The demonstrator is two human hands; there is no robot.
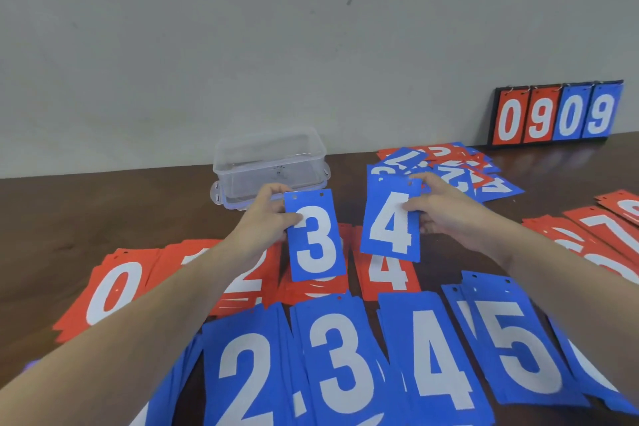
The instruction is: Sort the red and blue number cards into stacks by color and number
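Observation:
My left hand [266, 218] pinches a blue 3 card [316, 235] by its left edge, held above the table. My right hand [446, 214] pinches a blue 4 card [390, 218] by its right edge, beside the 3. Below them lie blue stacks showing 2 [242, 377], 3 [340, 360], 4 [437, 356] and 5 [515, 342]. Behind those sit red stacks: 0 [110, 290], one partly hidden by my left arm, and 4 [389, 278]. An unsorted heap of red and blue cards [449, 166] lies at the back.
A clear plastic box [269, 166] stands on the brown table [103, 214] near the wall. A small scoreboard reading 0909 [556, 114] leans against the wall at the right. More red cards [601, 235] fan out along the right edge.

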